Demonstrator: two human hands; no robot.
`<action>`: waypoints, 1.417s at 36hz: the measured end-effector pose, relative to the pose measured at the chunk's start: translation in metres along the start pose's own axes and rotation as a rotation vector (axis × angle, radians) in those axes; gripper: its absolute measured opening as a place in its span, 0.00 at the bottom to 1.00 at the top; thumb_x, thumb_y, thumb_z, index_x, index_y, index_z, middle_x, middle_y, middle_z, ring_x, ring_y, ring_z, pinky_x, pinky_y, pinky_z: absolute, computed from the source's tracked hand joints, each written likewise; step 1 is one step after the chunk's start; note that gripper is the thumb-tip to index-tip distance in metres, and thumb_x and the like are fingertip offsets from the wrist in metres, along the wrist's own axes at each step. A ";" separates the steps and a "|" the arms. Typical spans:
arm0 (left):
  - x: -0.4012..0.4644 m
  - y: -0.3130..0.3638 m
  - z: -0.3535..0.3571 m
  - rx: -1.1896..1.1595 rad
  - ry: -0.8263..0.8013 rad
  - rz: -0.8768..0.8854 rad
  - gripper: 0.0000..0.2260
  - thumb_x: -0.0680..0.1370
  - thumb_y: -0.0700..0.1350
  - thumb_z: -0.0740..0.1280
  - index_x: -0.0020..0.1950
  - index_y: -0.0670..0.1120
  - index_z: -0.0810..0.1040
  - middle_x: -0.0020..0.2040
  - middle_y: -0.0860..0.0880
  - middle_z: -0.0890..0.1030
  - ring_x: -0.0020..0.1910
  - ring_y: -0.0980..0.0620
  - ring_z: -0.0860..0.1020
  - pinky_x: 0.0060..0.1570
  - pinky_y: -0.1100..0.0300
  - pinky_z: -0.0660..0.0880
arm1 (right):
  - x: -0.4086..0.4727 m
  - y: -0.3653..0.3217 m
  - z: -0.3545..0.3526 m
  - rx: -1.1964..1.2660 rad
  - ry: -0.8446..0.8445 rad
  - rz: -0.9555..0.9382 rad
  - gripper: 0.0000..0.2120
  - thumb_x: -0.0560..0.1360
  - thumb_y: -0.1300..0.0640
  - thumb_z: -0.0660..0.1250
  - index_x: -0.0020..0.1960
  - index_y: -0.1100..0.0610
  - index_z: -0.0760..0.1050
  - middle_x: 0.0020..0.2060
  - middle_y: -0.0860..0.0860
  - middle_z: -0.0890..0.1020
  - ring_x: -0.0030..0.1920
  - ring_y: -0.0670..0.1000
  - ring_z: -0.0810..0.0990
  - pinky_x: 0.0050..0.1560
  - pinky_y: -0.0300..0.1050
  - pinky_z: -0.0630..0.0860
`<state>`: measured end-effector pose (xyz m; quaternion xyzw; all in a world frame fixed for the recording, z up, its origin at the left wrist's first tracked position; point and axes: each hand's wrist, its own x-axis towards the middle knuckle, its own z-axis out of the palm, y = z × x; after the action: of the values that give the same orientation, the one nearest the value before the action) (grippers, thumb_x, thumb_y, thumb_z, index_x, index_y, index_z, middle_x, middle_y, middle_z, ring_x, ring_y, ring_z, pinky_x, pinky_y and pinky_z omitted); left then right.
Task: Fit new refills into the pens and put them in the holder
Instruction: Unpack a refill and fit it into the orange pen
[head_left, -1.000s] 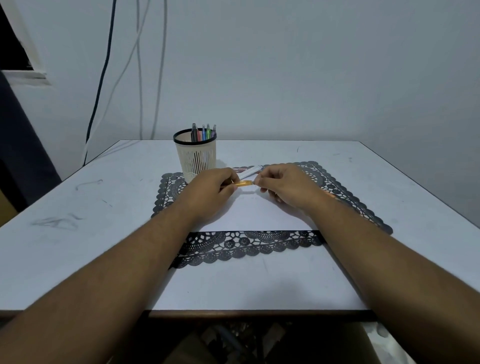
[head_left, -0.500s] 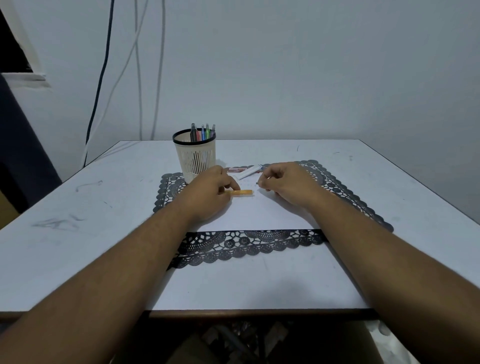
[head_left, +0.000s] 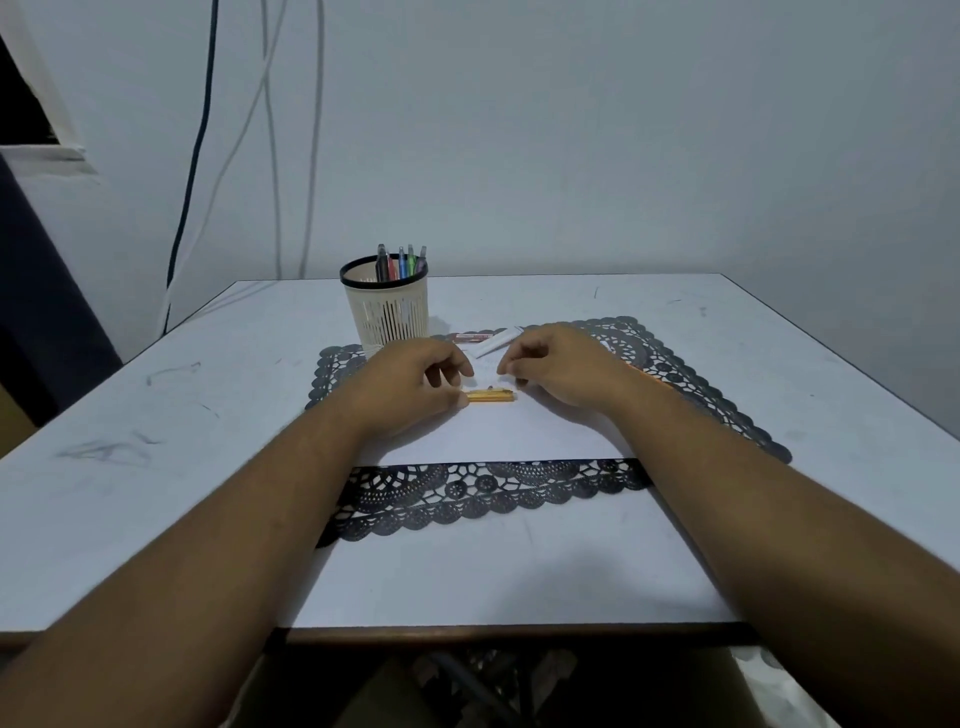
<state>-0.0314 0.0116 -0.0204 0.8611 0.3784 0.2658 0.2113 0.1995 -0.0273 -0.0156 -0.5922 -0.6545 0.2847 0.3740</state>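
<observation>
A short orange pen barrel (head_left: 491, 396) lies on the white sheet (head_left: 498, 436) between my hands. My left hand (head_left: 410, 384) pinches its left end between thumb and curled fingers. My right hand (head_left: 561, 369) hovers just right of the barrel with its fingers curled inward; whether they pinch a small part is hidden. The cream mesh holder (head_left: 387, 317) stands behind my left hand with several coloured pens (head_left: 402, 262) upright in it. A white pen or refill (head_left: 496, 343) and a reddish pen (head_left: 470, 336) lie on the mat behind my hands.
A black lace placemat (head_left: 467, 493) lies under the sheet on the white table (head_left: 156, 415). Something orange (head_left: 647, 373) peeks out beside my right wrist. Cables hang down the wall at the back left.
My hands, joined on the orange pen a second ago, have parted. The left hand has brought the barrel down onto the sheet, and the right hand has drawn slightly away.
</observation>
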 end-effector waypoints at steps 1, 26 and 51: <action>0.000 -0.002 -0.002 -0.002 -0.004 -0.011 0.09 0.75 0.42 0.75 0.52 0.53 0.84 0.46 0.55 0.82 0.44 0.58 0.78 0.40 0.68 0.71 | -0.001 0.002 -0.004 0.021 0.014 0.009 0.06 0.78 0.66 0.70 0.45 0.60 0.85 0.38 0.56 0.85 0.35 0.41 0.80 0.36 0.31 0.73; -0.002 0.004 0.003 0.109 -0.045 0.025 0.06 0.80 0.43 0.72 0.54 0.52 0.85 0.47 0.57 0.80 0.46 0.57 0.78 0.46 0.59 0.75 | 0.034 0.013 -0.019 -0.208 0.228 0.055 0.07 0.80 0.59 0.69 0.53 0.52 0.85 0.49 0.48 0.85 0.47 0.47 0.80 0.37 0.31 0.69; 0.003 -0.002 0.000 0.018 0.080 0.085 0.10 0.79 0.48 0.73 0.59 0.54 0.81 0.53 0.56 0.78 0.49 0.58 0.75 0.45 0.64 0.70 | 0.062 -0.009 -0.023 -0.857 0.056 -0.288 0.03 0.82 0.51 0.60 0.50 0.46 0.73 0.44 0.48 0.78 0.48 0.53 0.75 0.41 0.49 0.69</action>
<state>-0.0308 0.0148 -0.0210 0.8670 0.3519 0.3054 0.1767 0.2123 0.0309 0.0145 -0.6039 -0.7787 -0.0833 0.1484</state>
